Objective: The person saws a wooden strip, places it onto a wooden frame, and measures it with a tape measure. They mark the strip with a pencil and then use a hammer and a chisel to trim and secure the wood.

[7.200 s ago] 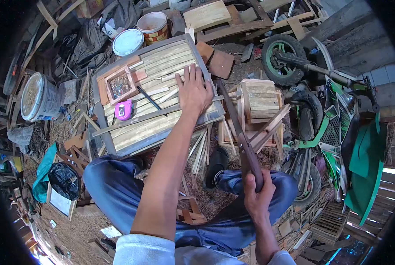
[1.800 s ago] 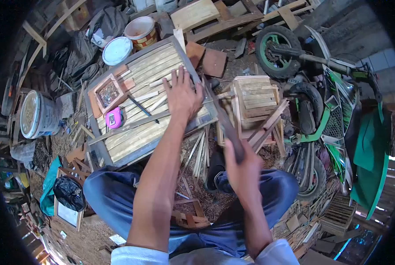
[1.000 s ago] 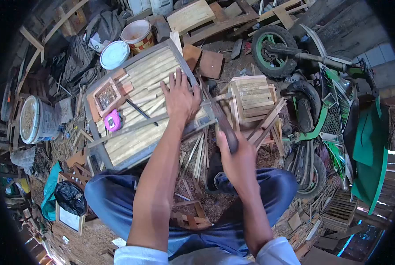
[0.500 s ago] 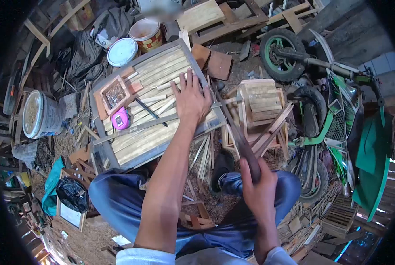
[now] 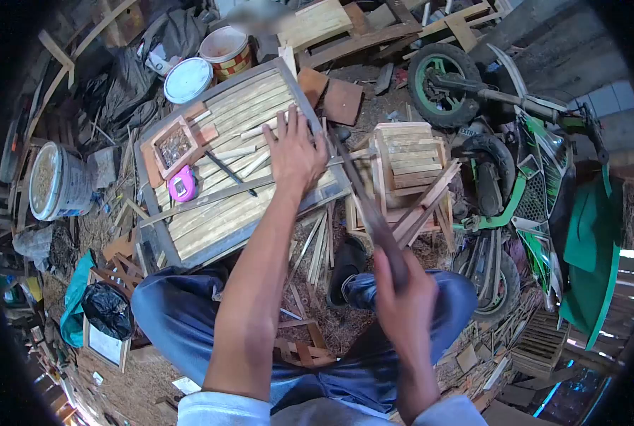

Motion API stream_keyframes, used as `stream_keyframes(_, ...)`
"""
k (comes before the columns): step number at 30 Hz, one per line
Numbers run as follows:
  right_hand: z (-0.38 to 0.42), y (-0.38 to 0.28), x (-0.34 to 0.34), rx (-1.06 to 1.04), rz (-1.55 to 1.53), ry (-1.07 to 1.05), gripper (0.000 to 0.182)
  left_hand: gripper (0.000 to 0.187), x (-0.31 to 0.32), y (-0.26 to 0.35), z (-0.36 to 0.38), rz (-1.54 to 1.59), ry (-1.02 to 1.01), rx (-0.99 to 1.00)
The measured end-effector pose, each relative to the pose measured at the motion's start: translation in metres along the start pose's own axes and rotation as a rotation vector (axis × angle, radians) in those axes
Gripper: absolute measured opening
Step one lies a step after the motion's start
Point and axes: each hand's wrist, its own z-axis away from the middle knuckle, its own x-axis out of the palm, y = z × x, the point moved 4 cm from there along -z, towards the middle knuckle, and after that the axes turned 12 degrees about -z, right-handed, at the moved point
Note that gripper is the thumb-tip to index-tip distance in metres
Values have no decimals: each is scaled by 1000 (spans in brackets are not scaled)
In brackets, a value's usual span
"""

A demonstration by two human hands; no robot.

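Note:
My left hand point(image 5: 295, 150) lies with fingers spread on the slatted wooden panel point(image 5: 210, 234), pressing on thin wood pieces near its right side. My right hand point(image 5: 404, 287) is wrapped round the dark handle of a long saw point(image 5: 379, 227), whose blade reaches up to the panel's right edge beside my left hand. A long thin wooden strip point(image 5: 210, 201) crosses the panel under my left wrist. On the panel lie a pink tape measure point(image 5: 183, 184), a dark pen point(image 5: 229, 172) and a small wooden box of nails point(image 5: 174, 148).
Right of the panel stands a slatted wooden crate point(image 5: 410, 160) with loose sticks. A green motorbike point(image 5: 505, 206) is at the right. Buckets point(image 5: 65, 181) stand at the left and behind the panel. Wood scraps and shavings cover the floor.
The whole view has shifted slightly, with the panel now a little further left. My right hand and the saw have moved slightly up towards the panel. My left hand stays on the panel.

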Motion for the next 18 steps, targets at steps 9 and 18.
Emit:
stream_keyframes(9,22,-9,-28,32,-19,-65,19,61,2,-1,0,-3,27,8)
stream_keyframes(18,-12,1,6,-47,-69,-50,24,62,3,-1,-2,2,-17,4)
